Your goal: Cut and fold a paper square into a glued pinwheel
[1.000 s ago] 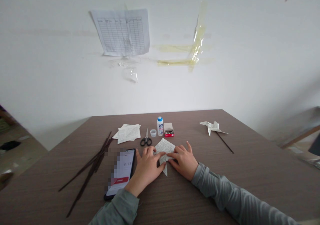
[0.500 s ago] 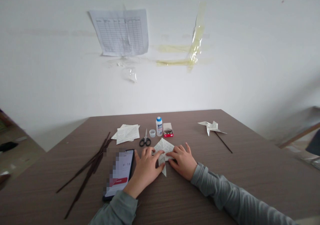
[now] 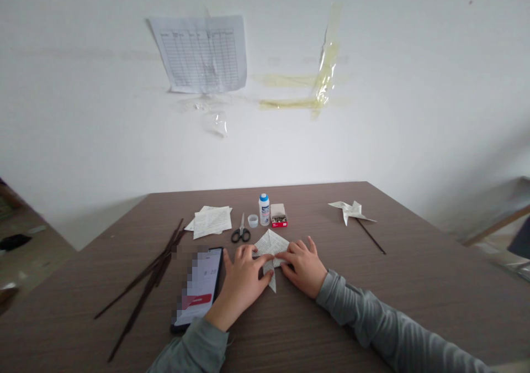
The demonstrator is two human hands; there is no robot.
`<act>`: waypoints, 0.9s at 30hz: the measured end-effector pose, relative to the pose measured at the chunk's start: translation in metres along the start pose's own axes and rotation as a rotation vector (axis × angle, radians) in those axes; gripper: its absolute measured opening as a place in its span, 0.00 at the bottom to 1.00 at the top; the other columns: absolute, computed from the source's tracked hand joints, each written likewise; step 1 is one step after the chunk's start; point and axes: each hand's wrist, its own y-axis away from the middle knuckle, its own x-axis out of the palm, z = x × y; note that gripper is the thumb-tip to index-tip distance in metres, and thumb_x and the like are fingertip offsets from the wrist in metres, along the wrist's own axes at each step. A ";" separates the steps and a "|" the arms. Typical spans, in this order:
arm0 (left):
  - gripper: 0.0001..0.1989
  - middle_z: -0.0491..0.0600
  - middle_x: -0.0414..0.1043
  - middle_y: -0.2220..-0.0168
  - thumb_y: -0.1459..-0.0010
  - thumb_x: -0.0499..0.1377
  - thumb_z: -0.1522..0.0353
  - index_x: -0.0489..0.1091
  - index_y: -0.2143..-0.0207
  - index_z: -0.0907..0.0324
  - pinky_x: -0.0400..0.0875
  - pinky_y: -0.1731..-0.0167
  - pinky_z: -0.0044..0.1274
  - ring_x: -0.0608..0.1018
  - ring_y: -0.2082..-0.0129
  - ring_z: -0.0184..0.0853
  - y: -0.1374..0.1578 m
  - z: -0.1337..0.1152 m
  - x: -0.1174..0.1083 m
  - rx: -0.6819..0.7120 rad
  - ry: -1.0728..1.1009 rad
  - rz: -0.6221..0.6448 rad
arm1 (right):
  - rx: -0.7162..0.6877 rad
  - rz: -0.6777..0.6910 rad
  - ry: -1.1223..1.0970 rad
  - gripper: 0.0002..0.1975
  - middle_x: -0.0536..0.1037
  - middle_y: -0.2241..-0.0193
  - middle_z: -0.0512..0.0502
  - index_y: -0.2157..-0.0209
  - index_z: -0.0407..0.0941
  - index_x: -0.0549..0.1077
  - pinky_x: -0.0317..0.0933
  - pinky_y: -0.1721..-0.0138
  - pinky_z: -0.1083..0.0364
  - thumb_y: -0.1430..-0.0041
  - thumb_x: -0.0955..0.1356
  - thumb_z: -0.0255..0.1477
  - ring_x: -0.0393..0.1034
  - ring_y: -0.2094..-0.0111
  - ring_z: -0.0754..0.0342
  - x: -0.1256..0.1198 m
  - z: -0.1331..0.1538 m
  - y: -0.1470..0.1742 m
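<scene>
Saw a white wall (image 3: 397, 130) at 12 o'clock and a brown table (image 3: 434, 273) running up to it. Took the middle of the table as the dial's hub. Found the right hand (image 3: 306, 268) at 4 and the left hand (image 3: 244, 276) between 7 and 8. Made out dark sticks (image 3: 160, 269) lying crossed between 8 and 9, a phone (image 3: 202, 284) at 8, a pinwheel (image 3: 351, 211) between 2 and 3, loose sheets (image 3: 212, 222) at 10. Located the folded paper (image 3: 271, 242) at the hub, resting on the table. Noted left thumb and index finger apart, both tips on it; saw the right index tip on it too, but could not tell pinching from pressing there. Spotted scissors (image 3: 241, 231) at 10, a bottle (image 3: 264, 211) near 12, an open red box (image 3: 279, 224) toward 1, a small clear cup (image 3: 253, 221) at 11.
</scene>
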 end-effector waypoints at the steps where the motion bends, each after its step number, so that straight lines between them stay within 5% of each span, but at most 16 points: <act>1: 0.25 0.59 0.85 0.23 0.20 0.71 0.66 0.91 0.27 0.36 0.58 0.13 0.76 0.77 0.16 0.65 0.000 0.000 -0.001 -0.001 -0.004 0.004 | -0.015 -0.008 0.004 0.22 0.94 0.38 0.37 0.34 0.61 0.95 0.53 0.10 0.13 0.18 0.74 0.28 0.84 0.30 0.28 0.001 -0.001 -0.001; 27: 0.28 0.61 0.84 0.22 0.23 0.72 0.66 0.89 0.24 0.41 0.58 0.14 0.78 0.76 0.17 0.69 0.001 -0.002 -0.002 -0.015 0.026 -0.009 | 0.034 -0.007 -0.046 0.20 0.95 0.40 0.40 0.37 0.58 0.96 0.55 0.09 0.20 0.17 0.74 0.27 0.85 0.30 0.31 0.000 -0.003 0.002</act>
